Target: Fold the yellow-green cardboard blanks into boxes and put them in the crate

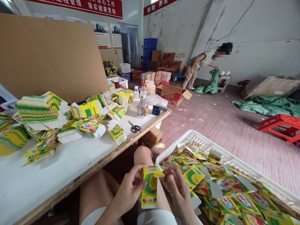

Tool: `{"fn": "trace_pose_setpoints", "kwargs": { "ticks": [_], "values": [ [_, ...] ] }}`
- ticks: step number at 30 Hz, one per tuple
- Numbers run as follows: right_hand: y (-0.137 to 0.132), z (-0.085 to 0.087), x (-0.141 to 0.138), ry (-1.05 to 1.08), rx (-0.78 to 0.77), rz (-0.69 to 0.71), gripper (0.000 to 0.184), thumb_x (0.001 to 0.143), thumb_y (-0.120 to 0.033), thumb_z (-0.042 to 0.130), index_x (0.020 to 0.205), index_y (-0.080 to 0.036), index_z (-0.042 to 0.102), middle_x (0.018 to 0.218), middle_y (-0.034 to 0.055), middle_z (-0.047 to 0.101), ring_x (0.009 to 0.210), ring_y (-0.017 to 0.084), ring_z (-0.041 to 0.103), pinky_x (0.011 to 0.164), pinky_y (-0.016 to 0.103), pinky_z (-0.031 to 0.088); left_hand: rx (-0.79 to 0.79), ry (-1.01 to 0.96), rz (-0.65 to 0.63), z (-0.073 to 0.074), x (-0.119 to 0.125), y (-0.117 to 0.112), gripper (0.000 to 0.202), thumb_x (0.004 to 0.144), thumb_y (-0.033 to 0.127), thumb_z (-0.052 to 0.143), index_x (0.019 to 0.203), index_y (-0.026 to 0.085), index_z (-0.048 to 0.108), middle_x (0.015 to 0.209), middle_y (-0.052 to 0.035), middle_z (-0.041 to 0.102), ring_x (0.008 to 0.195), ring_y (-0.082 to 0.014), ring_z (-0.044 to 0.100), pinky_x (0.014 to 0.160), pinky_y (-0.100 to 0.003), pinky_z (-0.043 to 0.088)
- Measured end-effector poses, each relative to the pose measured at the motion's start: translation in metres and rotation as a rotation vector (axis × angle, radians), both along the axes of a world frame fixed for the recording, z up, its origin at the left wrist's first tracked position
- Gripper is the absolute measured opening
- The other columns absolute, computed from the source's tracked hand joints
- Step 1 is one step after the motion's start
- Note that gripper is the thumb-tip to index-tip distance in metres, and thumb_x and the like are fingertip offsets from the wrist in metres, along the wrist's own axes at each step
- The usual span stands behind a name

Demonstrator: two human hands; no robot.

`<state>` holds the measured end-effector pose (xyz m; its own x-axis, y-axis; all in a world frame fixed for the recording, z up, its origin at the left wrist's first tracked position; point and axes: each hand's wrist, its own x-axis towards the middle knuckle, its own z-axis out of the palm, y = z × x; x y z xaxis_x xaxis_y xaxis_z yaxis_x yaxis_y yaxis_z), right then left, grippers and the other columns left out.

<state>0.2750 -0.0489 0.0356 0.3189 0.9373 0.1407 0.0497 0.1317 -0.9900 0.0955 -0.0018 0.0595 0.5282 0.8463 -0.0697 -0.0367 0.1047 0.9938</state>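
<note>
– what is the left hand (132,187) doing?
– gripping a small yellow carton (149,192) between thumb and fingers, above the lap, between the worktop (77,168) and the white basket (173,144). it's slim printed card, rectangular, with green swirls on the front and a barcode panel at the top.

– and the right hand (178,187)?
– its fingers are loosely bent just beside the yellow flap that juts out from the carton's top. i can't tell whether they pinch it.

– what is the basket like?
– pale plastic with a slotted wall and a smooth, rounded rim. inside lies a jumbled heap of cartons (236,184), glossy and bright, with plain white flaps poking out at angles.

– and the worktop?
– a smooth white surface edged in rough, worn wood. stacks of folded card (37,109) lie on it, their layered edges making thin stripes. near the edge are scissors (134,127) with black looped handles, a clear round jar (142,109) and a dark, shiny mug (157,109). behind the stacks stands a broad brown cardboard sheet (53,56), creased diagonally.
</note>
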Motion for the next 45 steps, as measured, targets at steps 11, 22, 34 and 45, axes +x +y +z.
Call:
{"fn": "trace_pose_setpoints", "kwargs": {
  "ticks": [11, 22, 34, 45],
  "values": [
    [0.009, 0.008, -0.002, -0.339, -0.268, 0.17, 0.039, 0.088, -0.036, 0.057, 0.122, -0.018, 0.055, 0.052, -0.0108, 0.04, 0.049, 0.015, 0.041, 0.051, 0.025, 0.028, 0.03, 0.013, -0.08, -0.007, -0.006, -0.004, 0.045, 0.096, 0.027, 0.056, 0.14, 0.024, 0.051, 0.135, -0.0129, 0.065, 0.118, -0.0285, 0.064, 0.098, -0.039, 0.052],
    [0.009, -0.003, -0.014, -0.595, -0.199, 0.054, 0.034, 0.091, -0.038, 0.052, 0.119, -0.02, 0.055, 0.049, -0.0078, 0.054, 0.043, 0.018, 0.054, 0.047, 0.027, 0.034, -0.047, 0.024, -0.014, -0.004, 0.002, -0.001, 0.047, 0.086, 0.02, 0.066, 0.132, 0.022, 0.057, 0.123, -0.0114, 0.071, 0.102, -0.025, 0.068, 0.09, -0.035, 0.052],
    [0.012, 0.001, -0.011, -0.587, -0.276, 0.105, 0.037, 0.08, -0.025, 0.056, 0.117, -0.02, 0.055, 0.047, -0.0116, 0.047, 0.043, 0.015, 0.048, 0.048, 0.025, 0.033, -0.039, 0.049, -0.022, 0.0, 0.0, 0.0, 0.048, 0.087, 0.025, 0.066, 0.134, 0.02, 0.058, 0.117, -0.0116, 0.073, 0.091, -0.0228, 0.069, 0.081, -0.032, 0.054],
    [0.013, 0.002, 0.004, 0.06, -0.148, 0.133, 0.037, 0.081, -0.056, 0.073, 0.084, -0.019, 0.068, 0.081, 0.0061, 0.071, 0.075, 0.022, 0.067, 0.067, 0.031, 0.055, -0.09, -0.003, -0.031, -0.001, -0.001, 0.005, 0.043, 0.083, 0.025, 0.071, 0.125, 0.019, 0.062, 0.112, -0.0103, 0.076, 0.09, -0.0227, 0.07, 0.079, -0.031, 0.055]
  ]
}}
